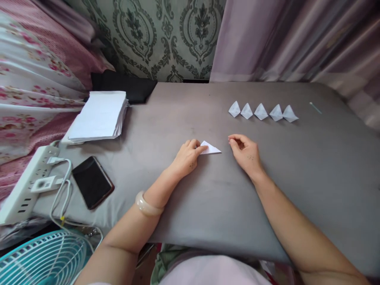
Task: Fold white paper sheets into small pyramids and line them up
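A small white sheet folded into a triangle (pixel 211 148) lies on the grey cloth in the middle of the table. My left hand (pixel 188 155) is closed over its left end, with the thumb pressed on top and the fingers bent behind it. The paper's pointed right corner sticks out to the right. Apart from the paper, a short way to its right, my right hand (pixel 246 152) hovers with curled fingers, thumb tip close to the index tip. Nothing shows between them. Beyond that hand stand several folded white paper shapes (pixel 261 112) in a row.
At the back left lies a stack of white paper (pixel 97 114) beside a black flat item (pixel 127 85). A phone (pixel 93 182), a power strip (pixel 28 184) with cables and a turquoise fan (pixel 47 257) are on my left. A thin stick (pixel 315 107) lies far right.
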Motion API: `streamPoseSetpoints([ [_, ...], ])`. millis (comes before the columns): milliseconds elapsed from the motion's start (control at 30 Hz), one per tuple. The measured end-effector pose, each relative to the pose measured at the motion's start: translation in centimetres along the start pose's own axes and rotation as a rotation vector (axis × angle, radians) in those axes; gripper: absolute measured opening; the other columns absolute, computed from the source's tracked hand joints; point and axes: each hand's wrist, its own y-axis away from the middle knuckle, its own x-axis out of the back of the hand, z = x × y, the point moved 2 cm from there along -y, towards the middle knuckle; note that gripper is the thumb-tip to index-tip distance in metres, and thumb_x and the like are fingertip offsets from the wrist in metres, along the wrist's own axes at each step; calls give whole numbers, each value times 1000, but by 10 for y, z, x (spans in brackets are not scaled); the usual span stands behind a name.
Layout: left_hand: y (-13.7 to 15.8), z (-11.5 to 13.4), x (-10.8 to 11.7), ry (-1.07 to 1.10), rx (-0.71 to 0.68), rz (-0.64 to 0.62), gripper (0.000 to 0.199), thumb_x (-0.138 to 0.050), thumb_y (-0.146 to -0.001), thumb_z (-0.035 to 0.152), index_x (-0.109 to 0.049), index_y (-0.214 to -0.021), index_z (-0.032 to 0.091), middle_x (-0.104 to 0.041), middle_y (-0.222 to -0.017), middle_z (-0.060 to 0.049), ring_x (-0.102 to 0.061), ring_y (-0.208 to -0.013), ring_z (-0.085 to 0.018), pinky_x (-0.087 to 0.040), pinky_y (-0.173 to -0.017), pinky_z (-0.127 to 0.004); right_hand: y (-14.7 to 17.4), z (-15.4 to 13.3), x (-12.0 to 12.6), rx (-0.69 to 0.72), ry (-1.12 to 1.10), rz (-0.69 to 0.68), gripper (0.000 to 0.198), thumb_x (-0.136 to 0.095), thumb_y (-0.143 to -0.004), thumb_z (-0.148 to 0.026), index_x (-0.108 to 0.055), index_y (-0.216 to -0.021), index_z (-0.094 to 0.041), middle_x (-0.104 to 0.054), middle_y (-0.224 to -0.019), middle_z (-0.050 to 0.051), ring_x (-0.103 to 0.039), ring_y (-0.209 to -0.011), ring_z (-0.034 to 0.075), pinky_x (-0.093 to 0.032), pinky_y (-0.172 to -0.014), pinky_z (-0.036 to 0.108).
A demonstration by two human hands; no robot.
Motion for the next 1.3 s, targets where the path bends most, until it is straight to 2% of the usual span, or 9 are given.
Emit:
streamPoseSetpoints([
  [167, -2, -5, -3, 64, 11, 22, 58, -35, -82, 2, -58, -130, 24, -53, -113, -11, -47, -94, -21, -40, -88, -37, 23, -28, -16, 332, 164, -221, 26, -42, -92, -22, -67, -101, -23, -69, -104, 7, -62, -99, 21, -48, -92, 38],
  [300, -1, -6, 1, 98, 130, 1, 57, -35, -84, 5, -60, -128, 32, -53, -112, -10, -46, -97, -23, -38, -88, -39, 34, -33, -24, 425, 369, -381, 33, -38, -95, -23, -63, -116, -23, -63, -115, 10, -56, -107, 25, -48, -91, 42],
  [467, 1, -5, 7, 152, 326, 11, 44, -42, -90, 19, -61, -125, 37, -54, -109, -9, -46, -102, -26, -36, -89, -43, 39, -32, -26, 463, 562, -434, 39, -39, -96, -31, -56, -130, -26, -60, -117, 11, -53, -104, 28, -49, -83, 42],
  [600, 2, -9, 11, 175, 450, 36, 40, -49, -89, 26, -60, -127, 36, -57, -110, -9, -49, -104, -28, -37, -91, -47, 41, -35, -28, 478, 681, -442, 41, -40, -96, -39, -58, -131, -26, -58, -115, 13, -52, -100, 28, -48, -77, 42],
  [767, 4, -22, 22, 373, 542, 55, 27, -50, -88, 24, -70, -106, 22, -66, -92, -6, -57, -86, -19, -44, -81, -33, 36, -34, -28, 448, 654, -454, 40, -39, -97, -40, -61, -127, -28, -56, -112, 12, -50, -99, 27, -47, -78, 42],
  [867, 7, -23, 29, 341, 611, 61, 25, -52, -88, 34, -72, -90, 19, -66, -80, -5, -57, -79, -19, -44, -76, -32, 34, -33, -28, 417, 615, -466, 39, -39, -97, -40, -62, -125, -28, -56, -112, 11, -51, -99, 27, -47, -79, 43],
  [967, 8, -16, 28, 232, 612, 36, 26, -57, -85, 41, -71, -83, 20, -65, -87, -7, -56, -90, -24, -41, -84, -38, 34, -33, -28, 407, 600, -461, 38, -40, -96, -40, -63, -124, -29, -55, -112, 11, -51, -100, 26, -47, -80, 42],
  [1100, 9, -9, 18, 151, 608, 20, 23, -59, -85, 42, -68, -88, 20, -59, -103, -10, -51, -105, -28, -37, -90, -42, 36, -36, -28, 407, 605, -456, 38, -39, -97, -39, -62, -125, -27, -55, -113, 10, -50, -101, 26, -46, -82, 40],
  [1300, 10, -8, 10, 89, 576, 27, 19, -55, -88, 37, -59, -93, 20, -56, -103, -10, -49, -103, -28, -35, -85, -39, 30, -35, -31, 396, 655, -430, 43, -36, -98, -38, -57, -133, -22, -56, -111, 12, -49, -95, 25, -44, -83, 38],
])
